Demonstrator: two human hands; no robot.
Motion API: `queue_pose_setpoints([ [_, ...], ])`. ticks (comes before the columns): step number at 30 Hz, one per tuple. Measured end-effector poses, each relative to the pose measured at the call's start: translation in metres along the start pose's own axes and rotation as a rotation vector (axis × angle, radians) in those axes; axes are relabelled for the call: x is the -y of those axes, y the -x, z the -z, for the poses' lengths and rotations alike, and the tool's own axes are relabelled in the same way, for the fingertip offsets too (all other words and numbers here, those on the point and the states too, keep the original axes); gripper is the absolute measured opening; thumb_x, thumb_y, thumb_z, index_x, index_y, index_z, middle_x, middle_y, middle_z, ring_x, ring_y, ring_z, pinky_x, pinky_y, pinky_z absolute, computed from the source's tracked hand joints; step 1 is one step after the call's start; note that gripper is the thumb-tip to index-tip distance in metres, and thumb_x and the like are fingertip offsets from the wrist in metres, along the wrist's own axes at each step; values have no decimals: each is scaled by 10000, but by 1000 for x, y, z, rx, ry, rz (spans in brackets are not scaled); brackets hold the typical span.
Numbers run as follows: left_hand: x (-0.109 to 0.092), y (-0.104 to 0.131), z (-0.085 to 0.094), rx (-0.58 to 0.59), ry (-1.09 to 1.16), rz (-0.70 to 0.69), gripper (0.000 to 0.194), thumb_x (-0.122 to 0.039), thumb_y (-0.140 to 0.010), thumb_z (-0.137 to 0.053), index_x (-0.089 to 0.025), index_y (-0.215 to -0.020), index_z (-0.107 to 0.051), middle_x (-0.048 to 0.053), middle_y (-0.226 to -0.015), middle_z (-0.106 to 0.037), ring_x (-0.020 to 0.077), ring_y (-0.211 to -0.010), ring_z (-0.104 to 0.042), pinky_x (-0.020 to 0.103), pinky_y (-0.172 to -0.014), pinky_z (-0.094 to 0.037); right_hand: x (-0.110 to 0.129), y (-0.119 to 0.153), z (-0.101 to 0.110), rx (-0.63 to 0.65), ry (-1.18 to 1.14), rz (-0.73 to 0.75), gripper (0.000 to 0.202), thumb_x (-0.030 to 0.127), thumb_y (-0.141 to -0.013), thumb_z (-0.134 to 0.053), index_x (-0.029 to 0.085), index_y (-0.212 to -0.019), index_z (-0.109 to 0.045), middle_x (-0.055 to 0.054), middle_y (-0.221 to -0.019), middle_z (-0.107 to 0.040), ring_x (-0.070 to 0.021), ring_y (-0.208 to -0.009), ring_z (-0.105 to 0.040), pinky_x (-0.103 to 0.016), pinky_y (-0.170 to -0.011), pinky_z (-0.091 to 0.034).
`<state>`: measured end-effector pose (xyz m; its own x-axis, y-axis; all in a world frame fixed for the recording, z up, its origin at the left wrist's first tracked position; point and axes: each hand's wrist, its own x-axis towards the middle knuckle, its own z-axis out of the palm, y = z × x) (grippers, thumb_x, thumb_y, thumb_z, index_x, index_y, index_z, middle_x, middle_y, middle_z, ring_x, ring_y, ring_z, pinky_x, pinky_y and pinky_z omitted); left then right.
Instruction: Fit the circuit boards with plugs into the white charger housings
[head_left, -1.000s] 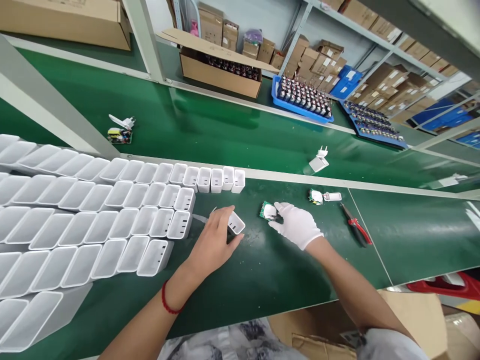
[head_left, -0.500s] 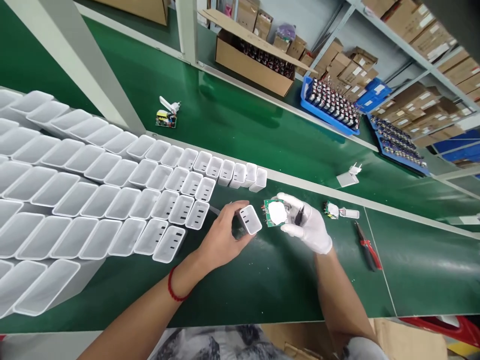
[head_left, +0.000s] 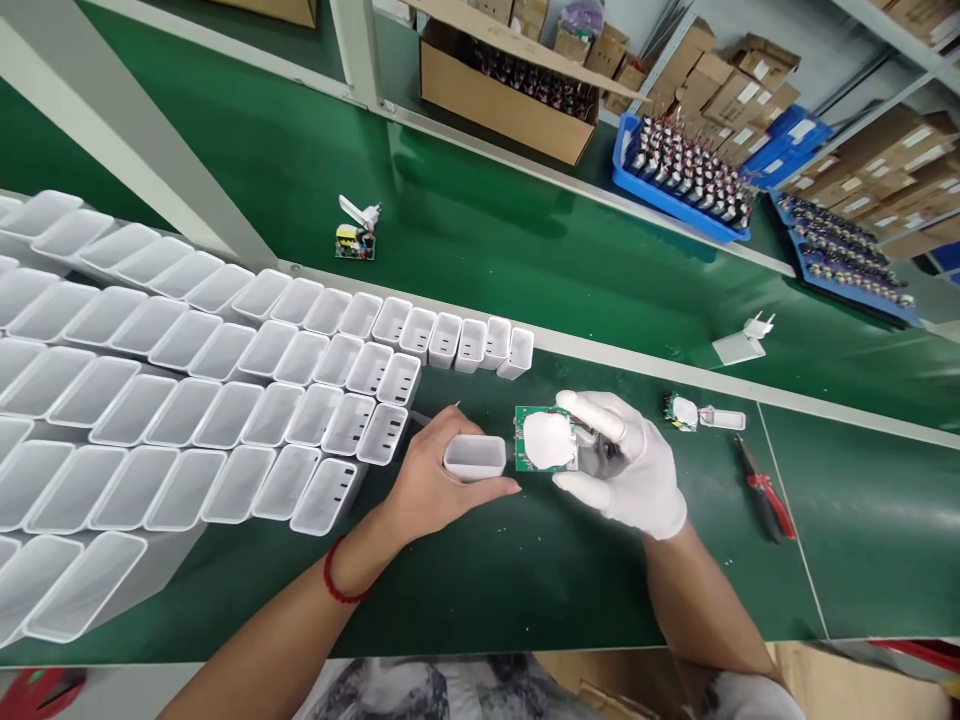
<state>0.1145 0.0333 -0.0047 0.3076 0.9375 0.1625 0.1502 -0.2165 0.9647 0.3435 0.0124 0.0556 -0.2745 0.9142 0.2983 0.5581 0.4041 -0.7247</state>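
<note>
My bare left hand (head_left: 435, 475), a red cord at its wrist, is closed around a white plastic charger case (head_left: 475, 457). The open mouth of that case faces up and toward me. In a white glove, my right hand (head_left: 626, 455) grips a green circuit board (head_left: 547, 440) by its right end, thumb and fingers on either edge. A white pad covers much of the board. The board's left edge is just right of the case, with a small gap between them. Whatever lies inside my gloved palm is mostly hidden.
Rows of open white cases (head_left: 247, 410) fill the left. Right of my glove lie another board with a white part (head_left: 684, 412) and red-handled pliers (head_left: 766, 495). Beyond the rail are a board (head_left: 355, 240), a white plug piece (head_left: 742, 343), a cardboard box (head_left: 510, 110) and blue trays (head_left: 675, 205).
My left hand has turned the case so its mouth lies more sideways. The board in my right hand has come closer to it and levelled out. The camera view has shifted slightly.
</note>
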Motion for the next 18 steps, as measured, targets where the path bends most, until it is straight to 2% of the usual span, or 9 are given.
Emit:
queue_pose_setpoints([
  [2, -2, 0, 0, 16, 59, 79, 398, -371, -615, -865, -200, -782, -547, -22, -757, -591, 138, -680, -599, 312, -705, -548, -1, 0, -1, -20, -28, -21, 634, 417, -790, -738, 371, -1382, -514, -51, -1155, -590, -168, -811, -616, -302, -691, -534],
  [3, -3, 1, 0, 25, 122, 145, 416, -373, -615, -865, -203, -818, -545, -22, -776, -606, 138, -674, -614, 295, -666, -551, -1, 0, -1, -29, -40, -26, 628, 415, -792, -735, 373, -1379, -517, -48, -1148, -588, -165, -800, -608, -298, -678, -527],
  [6, -2, 2, 1, 66, 299, 338, 542, -411, -659, -831, -224, -1072, -533, 9, -893, -665, 168, -688, -674, 280, -582, -565, -3, 0, -2, -33, -62, -45, 618, 405, -799, -726, 383, -1379, -515, -41, -1126, -586, -145, -724, -568, -280, -595, -492],
  [8, 0, 2, 4, 118, 386, 361, 597, -479, -762, -729, -237, -1256, -499, 62, -1018, -699, 217, -796, -707, 318, -641, -590, -3, 0, -3, -25, -64, -54, 621, 405, -799, -722, 385, -1382, -510, -44, -1133, -582, -124, -660, -535, -270, -546, -467],
  [11, 1, 2, 8, 256, 465, 322, 607, -526, -864, -591, -261, -1395, -463, 92, -1234, -677, 280, -1075, -673, 403, -880, -569, 0, 0, -2, -14, -45, -43, 626, 394, -795, -723, 382, -1382, -507, -51, -1153, -579, -97, -602, -504, -260, -520, -455],
  [13, 2, 2, 8, 338, 453, 288, 635, -510, -851, -629, -275, -1415, -457, 94, -1361, -603, 296, -1210, -605, 436, -986, -520, 3, -1, 0, -10, -5, -23, 629, 368, -795, -725, 375, -1384, -503, -51, -1143, -580, -101, -620, -525, -257, -535, -469],
  [15, 3, 2, 7, 329, 383, 200, 670, -482, -794, -715, -271, -1387, -486, 117, -1411, -546, 299, -1256, -569, 444, -1010, -506, 7, -1, 1, -4, 48, 10, 638, 342, -797, -726, 369, -1390, -492, -44, -1108, -581, -113, -660, -558, -255, -563, -487],
  [18, 8, 2, 2, 211, 190, -30, 676, -438, -663, -837, -248, -1251, -563, 141, -1316, -590, 309, -1224, -584, 474, -1009, -505, 13, -1, 1, 40, 136, 71, 657, 340, -809, -700, 360, -1415, -449, -34, -1072, -586, -124, -707, -598, -252, -588, -500],
])
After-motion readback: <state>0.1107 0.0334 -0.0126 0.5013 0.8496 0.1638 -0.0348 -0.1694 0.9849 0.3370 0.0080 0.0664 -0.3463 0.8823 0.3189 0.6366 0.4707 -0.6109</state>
